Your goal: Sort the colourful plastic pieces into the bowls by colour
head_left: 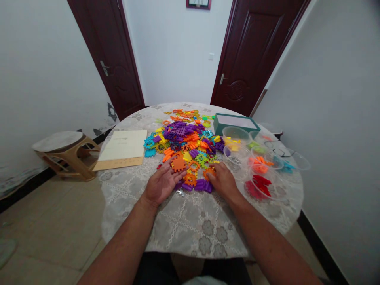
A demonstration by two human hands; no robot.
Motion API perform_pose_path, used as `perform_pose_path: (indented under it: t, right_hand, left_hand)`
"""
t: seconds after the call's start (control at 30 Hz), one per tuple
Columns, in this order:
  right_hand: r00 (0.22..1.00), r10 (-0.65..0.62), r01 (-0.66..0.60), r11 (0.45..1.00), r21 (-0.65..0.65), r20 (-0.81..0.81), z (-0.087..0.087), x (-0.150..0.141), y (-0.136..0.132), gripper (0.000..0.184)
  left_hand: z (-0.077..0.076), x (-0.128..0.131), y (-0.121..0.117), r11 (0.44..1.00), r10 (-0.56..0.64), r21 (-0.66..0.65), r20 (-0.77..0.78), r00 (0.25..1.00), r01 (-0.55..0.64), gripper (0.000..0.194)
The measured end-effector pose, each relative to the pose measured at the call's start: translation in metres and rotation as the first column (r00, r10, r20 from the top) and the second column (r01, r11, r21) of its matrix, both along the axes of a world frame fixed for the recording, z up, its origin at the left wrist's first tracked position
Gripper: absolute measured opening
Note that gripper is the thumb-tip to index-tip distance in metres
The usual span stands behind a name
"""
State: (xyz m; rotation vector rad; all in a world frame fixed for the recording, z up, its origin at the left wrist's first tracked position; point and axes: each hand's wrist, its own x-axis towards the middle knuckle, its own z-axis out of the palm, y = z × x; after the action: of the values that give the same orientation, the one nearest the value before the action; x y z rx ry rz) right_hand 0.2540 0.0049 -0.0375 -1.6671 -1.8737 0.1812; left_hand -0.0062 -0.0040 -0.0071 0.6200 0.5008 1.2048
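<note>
An orange block [179, 164] lies flat across the fingers of my left grip [162, 183], which is palm up and spread, not closed around it. It sits over the near left edge of a large heap of blocks [181, 132]. My right grip [222, 179] is palm down, fingers bent onto another orange piece [209, 173] at the near right edge of the heap; I cannot tell whether I pinch it or only touch it.

Between my hands lie orange square frames [190, 179], and just nearer to me a row of purple pieces [202, 185]. A small silvery piece [179, 192] lies beside my left fingers. The heap mixes purple, orange, yellow, blue and lime green, with purple on top.

Right of the heap, clear tubs [276, 188] stand close together, with red blocks [261, 184], orange, lime green and yellow ones among them. Behind these is a green box [219, 126] with a white inside. On the left lies a pale sheet of paper [127, 144] with faint marks, a brown strip showing along its near edge. A patterned grey cloth [175, 233] covers the round bench [118, 213]. A stool [59, 141] stands left of it, and two dark red doors [103, 51] are beyond.
</note>
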Motion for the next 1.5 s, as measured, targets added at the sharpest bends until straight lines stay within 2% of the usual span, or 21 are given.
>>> perform_pose_path:
  t: [0.13,0.3,0.47,0.57,0.73,0.83,0.93,1.1,1.17,1.23,1.3,1.4,1.5]
  right_hand:
    - [0.972,0.076,-0.038,0.985,0.167,-0.224,0.008,-0.005,-0.001,0.018]
    - [0.941,0.144,-0.035,0.942,0.333,-0.306,0.017,-0.023,-0.011,0.030]
    - [0.961,0.220,-0.138,0.906,0.399,-0.167,0.020,-0.031,-0.017,0.013]
    - [0.970,0.225,-0.174,0.903,0.394,-0.088,0.023,-0.032,-0.020,0.014]
    - [0.963,0.238,-0.160,0.878,0.451,-0.122,0.026,-0.034,-0.024,0.019]
    - [0.958,0.244,-0.144,0.865,0.480,-0.151,0.022,-0.035,-0.023,0.027]
    - [0.935,0.340,-0.264,0.855,0.446,-0.098,0.015,-0.038,-0.022,0.033]
    - [0.868,0.488,-0.490,0.804,0.338,0.098,0.013,-0.051,-0.022,0.024]
    - [0.840,0.514,-0.540,0.765,0.351,0.171,0.014,-0.055,-0.022,0.024]
    - [0.832,0.527,-0.549,0.741,0.387,0.173,0.016,-0.055,-0.022,0.026]
    - [0.857,0.506,-0.496,0.760,0.419,0.098,0.016,-0.052,-0.021,0.032]
    - [0.926,0.378,-0.345,0.842,0.414,0.004,0.014,-0.041,-0.018,0.040]
    - [0.958,0.285,-0.274,0.890,0.364,0.023,0.012,-0.030,-0.015,0.034]
  left_hand:
    - [0.003,0.001,-0.002,0.999,-0.033,0.034,-0.027,0.999,0.034,0.054]
    - [0.005,0.001,-0.005,0.993,-0.108,0.039,-0.038,0.993,0.110,0.067]
    - [0.002,0.000,-0.006,0.982,-0.182,0.048,-0.052,0.982,0.185,0.067]
    - [0.000,-0.001,-0.006,0.974,-0.217,0.051,-0.059,0.974,0.220,0.064]
    - [0.000,-0.001,-0.006,0.972,-0.235,0.006,-0.069,0.970,0.236,0.064]
    - [0.000,0.000,-0.006,0.972,-0.233,0.001,-0.070,0.970,0.233,0.063]
    - [-0.001,0.000,-0.007,0.973,-0.229,0.013,-0.070,0.971,0.230,0.061]
    - [0.000,0.002,-0.007,0.979,-0.203,-0.011,-0.164,0.965,0.204,0.060]
    - [0.001,0.004,-0.007,0.982,-0.190,-0.035,-0.215,0.958,0.186,0.062]
    - [0.002,0.005,-0.008,0.985,-0.171,-0.052,-0.237,0.956,0.163,0.065]
    - [0.004,0.006,-0.008,0.988,-0.154,-0.059,-0.237,0.959,0.144,0.068]
    - [0.007,0.005,-0.008,0.994,-0.100,-0.056,-0.241,0.965,0.089,0.072]
    - [0.009,0.004,-0.006,0.999,0.019,-0.031,-0.223,0.975,-0.026,0.069]
